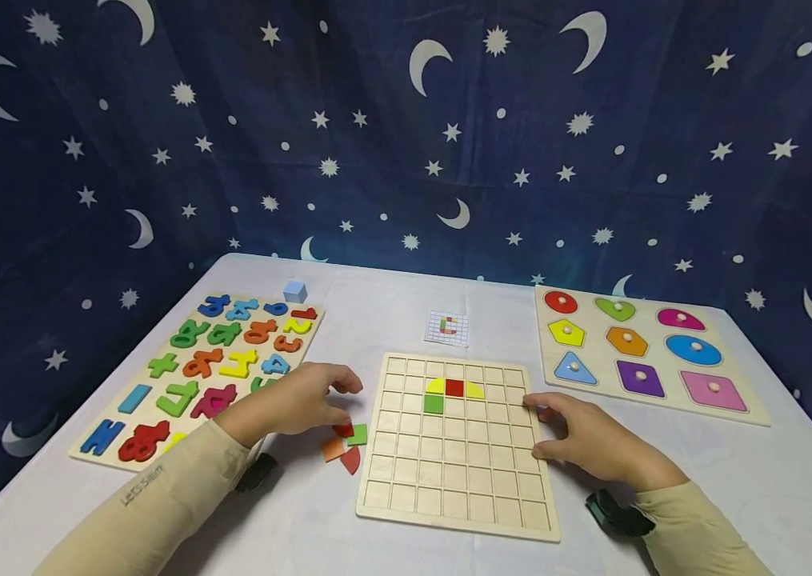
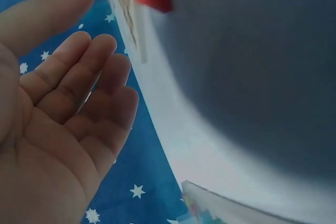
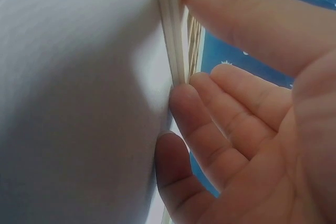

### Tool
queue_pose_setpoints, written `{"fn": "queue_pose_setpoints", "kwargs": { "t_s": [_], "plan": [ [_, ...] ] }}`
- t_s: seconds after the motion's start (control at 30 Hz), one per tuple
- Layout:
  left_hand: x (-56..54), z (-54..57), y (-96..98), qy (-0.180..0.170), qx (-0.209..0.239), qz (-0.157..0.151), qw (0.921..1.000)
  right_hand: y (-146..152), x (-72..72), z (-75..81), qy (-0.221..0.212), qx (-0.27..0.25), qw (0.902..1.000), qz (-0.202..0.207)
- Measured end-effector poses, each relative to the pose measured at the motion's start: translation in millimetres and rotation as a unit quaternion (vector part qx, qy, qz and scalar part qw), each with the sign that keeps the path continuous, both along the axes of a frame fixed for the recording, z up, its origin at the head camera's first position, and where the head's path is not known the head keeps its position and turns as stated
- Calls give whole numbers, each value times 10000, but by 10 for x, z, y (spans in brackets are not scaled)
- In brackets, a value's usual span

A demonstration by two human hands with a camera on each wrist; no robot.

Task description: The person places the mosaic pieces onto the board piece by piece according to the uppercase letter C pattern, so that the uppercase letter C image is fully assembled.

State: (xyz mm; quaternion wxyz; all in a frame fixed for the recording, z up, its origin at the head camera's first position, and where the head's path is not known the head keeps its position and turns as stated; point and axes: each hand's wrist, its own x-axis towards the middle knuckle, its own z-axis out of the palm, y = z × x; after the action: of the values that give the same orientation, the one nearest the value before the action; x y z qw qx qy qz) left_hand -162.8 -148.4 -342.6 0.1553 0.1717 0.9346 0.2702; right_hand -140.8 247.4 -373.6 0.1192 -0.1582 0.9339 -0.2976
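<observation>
A wooden grid board (image 1: 458, 480) lies before me. Near its top, a red square (image 1: 454, 388) sits between two yellow rounded pieces (image 1: 474, 390), with a green square (image 1: 434, 404) under the left one. My left hand (image 1: 302, 400) hovers left of the board, fingers loosely bent; its palm holds nothing in the left wrist view. Below its thumb lie loose tiles: an orange square (image 1: 332, 449), a green one (image 1: 358, 434), a red leaf-shaped piece (image 1: 351, 460) and another red piece (image 1: 344, 430). My right hand (image 1: 586, 436) rests thumb and fingertips against the board's right edge.
Behind the grid board lies a small pattern card (image 1: 446, 328). A number puzzle board (image 1: 118, 404) is at left, with a light blue block (image 1: 295, 292) beyond it. At right lies a knobbed shape puzzle (image 1: 596, 380). A starry cloth (image 1: 377, 160) hangs behind the table.
</observation>
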Motion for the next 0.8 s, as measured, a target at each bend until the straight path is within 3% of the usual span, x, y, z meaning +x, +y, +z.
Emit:
{"fn": "queue_pose_setpoints", "kwargs": {
  "t_s": [0.4, 0.8],
  "plan": [
    [93, -144, 51, -177, -165, -399, 9989, 6, 3, -2, 38, 10, 10000, 28],
    [86, -174, 57, 95, -23, -699, 9975, 1, 16, 19, 16, -82, 9999, 81]
  ]
}}
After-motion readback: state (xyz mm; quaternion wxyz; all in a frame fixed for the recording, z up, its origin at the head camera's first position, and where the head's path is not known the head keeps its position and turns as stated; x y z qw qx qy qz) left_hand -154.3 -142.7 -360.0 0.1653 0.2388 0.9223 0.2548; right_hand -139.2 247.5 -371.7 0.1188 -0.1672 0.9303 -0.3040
